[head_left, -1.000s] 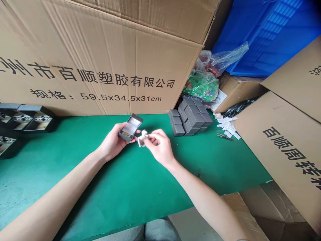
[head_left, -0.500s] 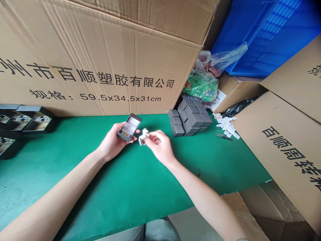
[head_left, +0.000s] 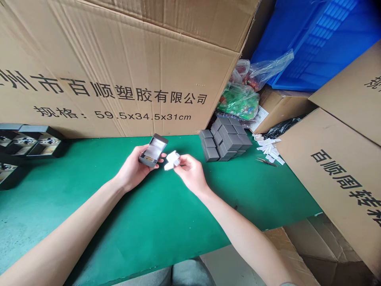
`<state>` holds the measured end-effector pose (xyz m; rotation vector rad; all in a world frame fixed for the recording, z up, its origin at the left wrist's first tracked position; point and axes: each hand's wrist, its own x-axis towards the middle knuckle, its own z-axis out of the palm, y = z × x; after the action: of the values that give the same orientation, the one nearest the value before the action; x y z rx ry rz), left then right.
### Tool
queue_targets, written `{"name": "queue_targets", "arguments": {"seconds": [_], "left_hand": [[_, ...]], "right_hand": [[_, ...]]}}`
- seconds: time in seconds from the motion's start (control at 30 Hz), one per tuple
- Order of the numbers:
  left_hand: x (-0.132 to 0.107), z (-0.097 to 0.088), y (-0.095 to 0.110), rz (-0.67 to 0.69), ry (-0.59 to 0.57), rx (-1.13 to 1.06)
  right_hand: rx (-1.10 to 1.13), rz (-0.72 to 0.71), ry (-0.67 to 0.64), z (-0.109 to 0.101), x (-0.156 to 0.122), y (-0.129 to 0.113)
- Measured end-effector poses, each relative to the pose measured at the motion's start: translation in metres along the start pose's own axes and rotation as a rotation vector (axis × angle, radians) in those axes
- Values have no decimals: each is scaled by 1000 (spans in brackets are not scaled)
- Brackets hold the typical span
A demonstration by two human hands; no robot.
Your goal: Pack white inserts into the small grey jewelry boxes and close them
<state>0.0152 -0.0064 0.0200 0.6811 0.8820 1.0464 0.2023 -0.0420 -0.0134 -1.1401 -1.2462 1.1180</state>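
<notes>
My left hand (head_left: pixel 135 169) is closed around a small dark grey box (head_left: pixel 154 150), tilted so that its inside faces me. A pale lining or sheet and a small yellowish patch show within it. Between the thumb and fingers of my right hand (head_left: pixel 192 172) is a folded white piece (head_left: pixel 172 159), which looks like card or foam; I cannot tell which. This piece is just right of the box, apart from it, above the green tabletop (head_left: pixel 143 226).
A stack of dark grey boxes (head_left: pixel 229 139) stands behind my right hand. Right of it lie white pieces (head_left: pixel 270 150) and tweezers (head_left: pixel 267 162). Open dark boxes (head_left: pixel 44 143) sit at the left. Large cartons (head_left: pixel 133 51) and a blue crate (head_left: pixel 312 51) border the table.
The white piece has turned in my right fingers and now shows a broader, flatter face. My left hand and the box have hardly moved.
</notes>
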Motion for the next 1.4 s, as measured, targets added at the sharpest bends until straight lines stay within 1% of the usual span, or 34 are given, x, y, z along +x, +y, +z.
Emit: {"name": "queue_targets", "arguments": {"seconds": [0.13,0.23,0.37,0.53,0.63,0.8,0.93,1.07,1.27,1.4], "left_hand": [[4,-5,-5,40,-17,90],[4,-8,-8,49,-70,143],[3,-9,-9,42,-117,129],[2,-10,-8,12,-157,127],[2,-10,-7,-9,-145,138],[2,-8,-7,-3,-115,145],[2,-6,-5,14,-112,113],[3,-6,-5,7,-125,101],[3,-8,-7,4,-113,122],[2,-8,-6,-15,-113,140]], "right_hand": [[102,-12,30,1,2,1],[148,-20,50,1,2,0],[139,-13,64,-1,2,-1],[102,7,37,0,3,3],[56,12,25,0,4,7],[-81,-15,36,-5,6,10],[-149,-32,10,-10,6,6],[-197,-45,34,-10,5,0],[-353,-124,2,-7,3,-1],[-407,-152,0,-7,4,2]]}}
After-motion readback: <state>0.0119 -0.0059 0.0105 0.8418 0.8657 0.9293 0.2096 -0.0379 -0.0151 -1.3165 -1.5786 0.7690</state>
